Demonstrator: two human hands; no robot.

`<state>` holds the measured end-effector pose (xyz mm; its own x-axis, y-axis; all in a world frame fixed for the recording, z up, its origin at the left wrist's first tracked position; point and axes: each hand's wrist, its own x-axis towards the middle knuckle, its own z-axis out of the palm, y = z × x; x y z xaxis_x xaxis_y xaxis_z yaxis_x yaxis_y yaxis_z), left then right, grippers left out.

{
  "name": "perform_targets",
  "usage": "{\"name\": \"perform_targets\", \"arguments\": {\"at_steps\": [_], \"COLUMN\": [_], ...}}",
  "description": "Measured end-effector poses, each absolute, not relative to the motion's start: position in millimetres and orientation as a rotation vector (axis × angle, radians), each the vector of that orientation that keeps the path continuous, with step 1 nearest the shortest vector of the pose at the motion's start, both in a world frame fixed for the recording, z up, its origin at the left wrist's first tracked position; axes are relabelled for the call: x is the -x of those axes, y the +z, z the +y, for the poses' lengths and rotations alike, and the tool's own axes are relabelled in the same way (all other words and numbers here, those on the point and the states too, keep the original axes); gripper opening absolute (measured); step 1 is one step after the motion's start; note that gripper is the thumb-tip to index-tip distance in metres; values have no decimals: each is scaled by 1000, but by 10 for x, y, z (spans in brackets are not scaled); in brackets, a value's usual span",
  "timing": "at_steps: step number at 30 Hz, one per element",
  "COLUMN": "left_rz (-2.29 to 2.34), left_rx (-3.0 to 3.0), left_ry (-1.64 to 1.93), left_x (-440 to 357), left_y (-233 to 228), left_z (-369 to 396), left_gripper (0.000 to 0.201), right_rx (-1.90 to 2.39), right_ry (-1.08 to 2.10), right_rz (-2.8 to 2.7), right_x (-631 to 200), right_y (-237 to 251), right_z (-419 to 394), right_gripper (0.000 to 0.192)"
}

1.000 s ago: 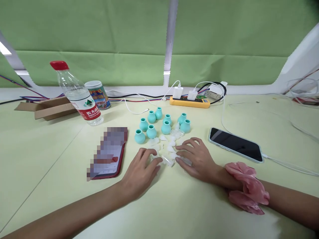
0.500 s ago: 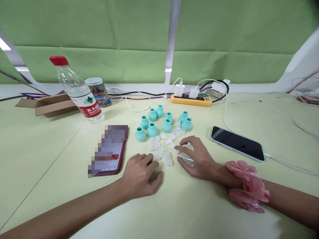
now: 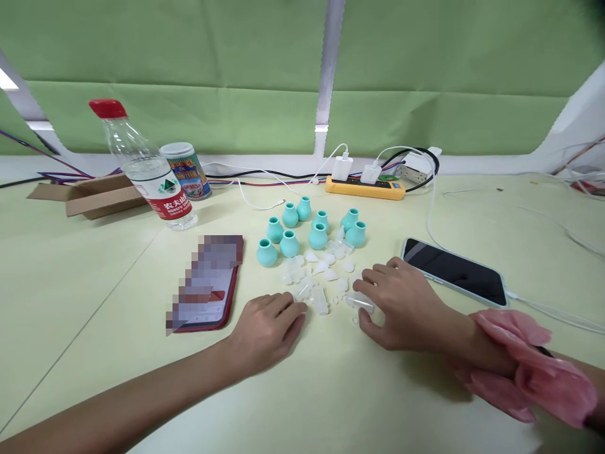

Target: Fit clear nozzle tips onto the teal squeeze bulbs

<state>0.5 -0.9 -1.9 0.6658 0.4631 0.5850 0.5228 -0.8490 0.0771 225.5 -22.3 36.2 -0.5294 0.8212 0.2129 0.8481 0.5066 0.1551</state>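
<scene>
Several turquoise pot-shaped pieces (image 3: 290, 244) with round open tops stand upright on the table. In front of them lies a loose scatter of small white and clear plastic pieces (image 3: 331, 275). My left hand (image 3: 267, 331) rests at the near left edge of this scatter, thumb and forefinger closed together; what they hold, if anything, is hidden. My right hand (image 3: 401, 302) is at the scatter's right side, its thumb and forefinger apart. A clear plastic tube (image 3: 358, 302) lies at their tips, apparently on the table. A pink scrunchie (image 3: 534, 372) circles my right wrist.
A phone in a red case (image 3: 227, 296) lies to the left, and a second phone (image 3: 458, 271) with a cable lies to the right. Further back are a water bottle (image 3: 158, 183), a can (image 3: 186, 170), an open cardboard box (image 3: 104, 198) and a yellow power strip (image 3: 363, 189).
My right hand has moved right, away from the middle of the scatter, uncovering some pieces. My left thumb and forefinger have closed together. The turquoise pieces stay put.
</scene>
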Motion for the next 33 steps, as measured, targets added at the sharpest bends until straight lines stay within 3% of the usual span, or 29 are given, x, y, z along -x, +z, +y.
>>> {"name": "perform_targets", "arguments": {"at_steps": [5,10,14,19,29,33], "left_rz": [-1037,-1056,-1016,-972,-1107,-1062], "left_rx": [2708,2749,2779,2787,2859,2871], "left_ry": [-932,-953,-932,-840,-850,-970], "left_x": [-13,-16,-19,-16,-19,-17], "left_y": [1,-23,-19,-21,-1,3], "left_z": [-26,-35,-27,-11,-29,-18], "left_gripper": [17,16,16,18,18,13], "right_rx": [1470,1222,991,1011,983,938], "right_ry": [-216,-128,432,1025,856,680], "right_rz": [-2708,-2284,-2119,-1853,-1834,-1927], "right_x": [-2260,-2187,-2033,-1869,-1855,-1856], "right_y": [339,274,194,39,-22,-17], "right_z": [-239,-307,-426,-532,-426,-442], "right_gripper": [16,20,26,22,19,9]}}
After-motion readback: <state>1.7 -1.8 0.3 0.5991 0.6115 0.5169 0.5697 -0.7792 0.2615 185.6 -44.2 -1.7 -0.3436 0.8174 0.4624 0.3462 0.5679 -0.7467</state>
